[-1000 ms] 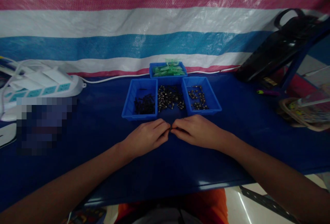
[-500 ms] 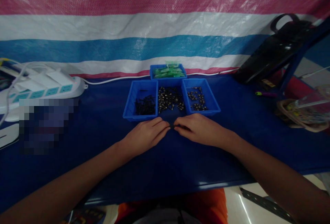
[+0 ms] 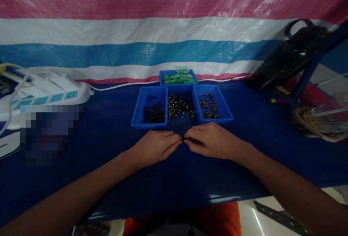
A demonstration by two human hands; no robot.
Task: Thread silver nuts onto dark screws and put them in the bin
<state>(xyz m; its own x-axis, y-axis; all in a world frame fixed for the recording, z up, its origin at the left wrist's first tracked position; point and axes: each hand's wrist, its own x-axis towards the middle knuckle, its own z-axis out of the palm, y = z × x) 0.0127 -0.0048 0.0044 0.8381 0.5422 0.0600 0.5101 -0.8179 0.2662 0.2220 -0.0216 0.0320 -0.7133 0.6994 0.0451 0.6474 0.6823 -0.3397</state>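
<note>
My left hand (image 3: 157,147) and my right hand (image 3: 208,140) face each other just in front of the blue trays, fingertips a small gap apart. Both are pinched closed. Something tiny and dark shows at the fingertips between them, too small to make out. The left blue tray (image 3: 136,114) holds black screw-like pieces (image 3: 154,113). In the right blue tray (image 3: 226,111) lie small shiny metal pieces (image 3: 209,114). Between these trays is a pile of dark pieces with shiny ends (image 3: 178,106). A rear blue tray (image 3: 178,83) holds green packets (image 3: 179,77).
A white power strip (image 3: 67,96) with plugs and cables stands at the left on the blue table (image 3: 163,189). At the right are a black bottle (image 3: 293,53), a purple and green pen-like item (image 3: 281,102) and a basket (image 3: 312,125). A striped sheet (image 3: 152,29) hangs behind.
Both hands sit slightly lower in the picture, and the whole view has shifted a little. The fingertips are closer together, and a ring now shows on my right hand.
</note>
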